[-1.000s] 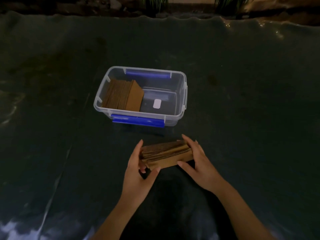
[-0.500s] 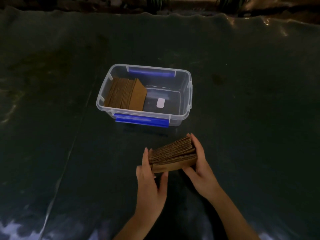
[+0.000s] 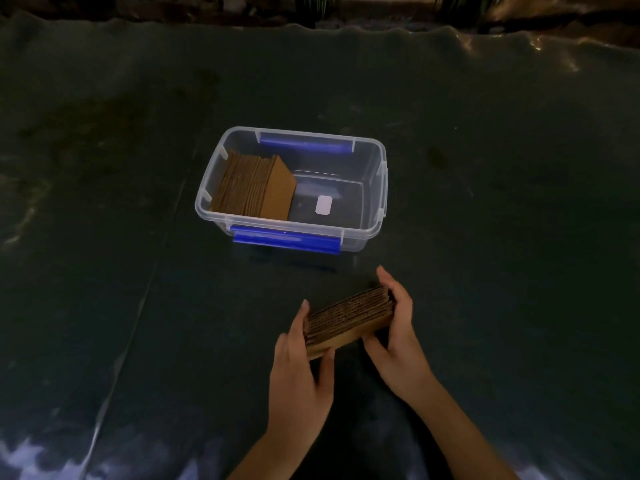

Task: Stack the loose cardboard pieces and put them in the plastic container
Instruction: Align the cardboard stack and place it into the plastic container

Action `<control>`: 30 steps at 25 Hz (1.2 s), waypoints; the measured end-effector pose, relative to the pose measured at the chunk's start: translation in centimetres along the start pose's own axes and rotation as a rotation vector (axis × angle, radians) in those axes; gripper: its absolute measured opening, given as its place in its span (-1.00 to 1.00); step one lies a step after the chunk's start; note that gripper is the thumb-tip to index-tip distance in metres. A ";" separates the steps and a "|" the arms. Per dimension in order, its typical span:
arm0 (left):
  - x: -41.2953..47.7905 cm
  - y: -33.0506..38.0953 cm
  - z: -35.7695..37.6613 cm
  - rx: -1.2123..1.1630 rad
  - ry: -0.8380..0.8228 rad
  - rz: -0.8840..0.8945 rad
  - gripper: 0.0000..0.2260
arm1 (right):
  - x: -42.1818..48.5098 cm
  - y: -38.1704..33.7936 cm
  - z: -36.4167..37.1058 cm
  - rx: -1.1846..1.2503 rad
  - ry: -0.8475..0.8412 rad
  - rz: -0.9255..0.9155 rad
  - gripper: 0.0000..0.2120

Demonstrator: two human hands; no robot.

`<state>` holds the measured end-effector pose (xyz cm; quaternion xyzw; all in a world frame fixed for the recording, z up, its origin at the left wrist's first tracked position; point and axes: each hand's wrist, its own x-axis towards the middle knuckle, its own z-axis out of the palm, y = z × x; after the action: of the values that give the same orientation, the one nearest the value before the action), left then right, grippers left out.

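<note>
A stack of brown cardboard pieces [image 3: 349,320] is held on edge between my hands, just above the dark sheet and a little in front of the container. My left hand [image 3: 299,368] presses its left end, my right hand [image 3: 398,337] grips its right end. The clear plastic container [image 3: 375,188] with blue latches stands beyond the hands. Inside it, against the left wall, leans another cardboard stack [image 3: 256,187]. The container's right half shows only a white label [image 3: 323,205] on the floor.
A dark plastic sheet [image 3: 138,306] covers the whole ground and has a fold line running down the left. Its wavy far edge meets soil, stones and plants [image 3: 311,8] at the top of the view.
The stack in my hands has tilted up on its right end and shifted slightly right. My hands have closed tighter on its ends. The container has not moved.
</note>
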<state>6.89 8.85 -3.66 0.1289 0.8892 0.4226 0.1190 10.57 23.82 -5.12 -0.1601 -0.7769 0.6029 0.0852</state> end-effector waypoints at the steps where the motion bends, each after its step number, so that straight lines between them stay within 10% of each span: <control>1: -0.2 0.2 0.2 -0.042 0.009 -0.037 -0.34 | -0.1 -0.1 0.2 0.018 0.017 0.002 -0.22; 16: 0.6 -0.8 -0.8 -0.112 -0.118 -0.041 -0.41 | -0.9 0.0 -1.1 0.143 -0.030 0.046 -0.27; 30: 3.0 0.6 -2.7 0.283 -0.244 0.181 -0.37 | 2.0 -3.2 -4.8 -0.562 -0.103 -0.098 -0.56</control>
<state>3.31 8.26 -1.85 0.2740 0.9034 0.2838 0.1679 9.84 28.17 -0.95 -0.1087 -0.9236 0.3666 0.0268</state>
